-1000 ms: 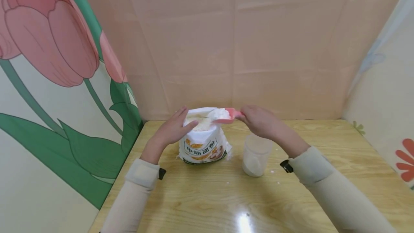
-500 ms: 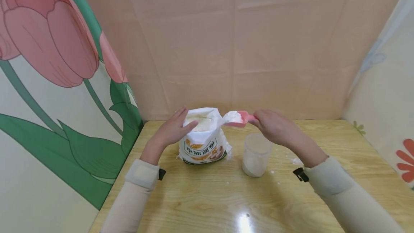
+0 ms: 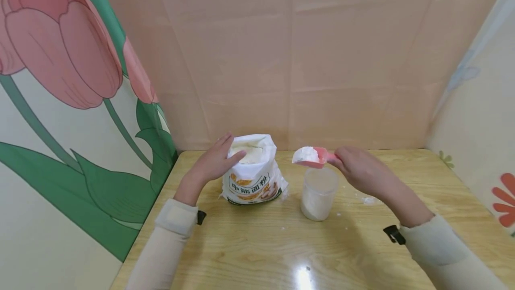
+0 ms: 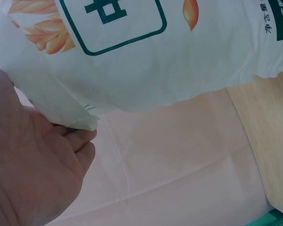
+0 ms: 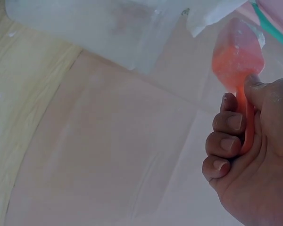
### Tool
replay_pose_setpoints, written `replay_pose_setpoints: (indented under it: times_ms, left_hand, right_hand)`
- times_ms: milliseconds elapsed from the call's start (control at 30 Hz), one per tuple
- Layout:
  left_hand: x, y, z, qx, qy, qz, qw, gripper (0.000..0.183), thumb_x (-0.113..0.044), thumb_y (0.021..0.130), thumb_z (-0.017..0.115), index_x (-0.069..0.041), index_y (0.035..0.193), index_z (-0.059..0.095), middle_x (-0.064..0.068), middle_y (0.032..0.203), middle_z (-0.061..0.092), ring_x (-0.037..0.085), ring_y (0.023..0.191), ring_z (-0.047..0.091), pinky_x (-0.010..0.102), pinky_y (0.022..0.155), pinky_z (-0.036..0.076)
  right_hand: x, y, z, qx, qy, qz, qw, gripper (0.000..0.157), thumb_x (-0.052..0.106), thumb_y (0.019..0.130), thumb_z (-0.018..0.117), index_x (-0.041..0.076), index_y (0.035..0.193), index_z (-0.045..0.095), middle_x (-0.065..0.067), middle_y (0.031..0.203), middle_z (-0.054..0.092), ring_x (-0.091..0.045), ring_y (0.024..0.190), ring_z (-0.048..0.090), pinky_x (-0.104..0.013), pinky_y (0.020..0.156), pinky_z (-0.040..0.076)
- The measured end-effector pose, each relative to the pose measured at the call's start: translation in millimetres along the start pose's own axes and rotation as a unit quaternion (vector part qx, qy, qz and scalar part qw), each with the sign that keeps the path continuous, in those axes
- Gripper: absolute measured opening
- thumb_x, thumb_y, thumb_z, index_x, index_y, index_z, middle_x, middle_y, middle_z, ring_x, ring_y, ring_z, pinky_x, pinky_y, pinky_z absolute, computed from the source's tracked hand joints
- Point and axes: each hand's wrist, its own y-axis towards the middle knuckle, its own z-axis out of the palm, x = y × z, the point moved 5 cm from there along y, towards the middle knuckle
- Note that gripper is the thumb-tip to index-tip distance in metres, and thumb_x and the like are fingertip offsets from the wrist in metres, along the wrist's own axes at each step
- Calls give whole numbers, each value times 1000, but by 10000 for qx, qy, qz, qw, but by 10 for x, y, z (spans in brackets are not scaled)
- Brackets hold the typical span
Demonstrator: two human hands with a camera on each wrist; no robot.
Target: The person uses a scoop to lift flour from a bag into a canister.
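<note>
A white flour bag [image 3: 251, 178] with an open top stands upright on the table, pale flour showing in its mouth. My left hand [image 3: 215, 159] holds the bag's left rim, thumb over the opening; in the left wrist view the little-finger side of that hand [image 4: 42, 160] curls at the bag's edge. In my right hand [image 3: 362, 169] is the handle of a pink scoop [image 3: 322, 157], heaped with white flour. The right wrist view shows fingers wrapped round the scoop's handle [image 5: 245, 122]. Just under the scoop stands a translucent plastic cup [image 3: 319, 194] partly filled with flour.
The wooden table [image 3: 257, 250] has small flour spills [image 3: 368, 200] right of the cup. Behind it hangs a plain pinkish-beige cloth [image 3: 289, 57]. A wall with painted tulips [image 3: 88, 57] borders the left, another patterned wall [image 3: 479, 124] the right.
My right hand has carried the loaded scoop from over the bag's mouth rightward to above the cup's rim. The left hand, bag and cup stay in place.
</note>
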Motion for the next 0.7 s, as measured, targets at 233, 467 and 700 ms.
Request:
replay_pose_setpoints:
  times_ms: [233,467,700]
  left_hand:
    - [-4,-6,0,8,-17,3,10000,97,-77,96,32,-7,162,17,5,171,8,23,157,6,46,126,14]
    - [-26,-20,-11,30,0,-10,10000,94,-74,98,33,-7,163,16,5,171,8,23,157,5,46,126,13]
    - [-26,-24,-11,6,-69,-31,10000,91,-70,100,37,-7,162,17,6,171,9,24,157,6,47,126,13]
  right_hand:
    - [-122,-164,64,108,-32,142,9998,38,38,108,47,13,80,53,3,69,44,-14,63,41,-31,59,35]
    - [-211,-287,77,-54,-198,88,9998,36,35,107,51,15,78,51,4,66,41,-13,62,38,-30,58,33]
    - [-241,-380,52,-106,-271,-18,9996,34,33,106,54,14,78,51,5,66,41,-11,61,38,-28,57,33]
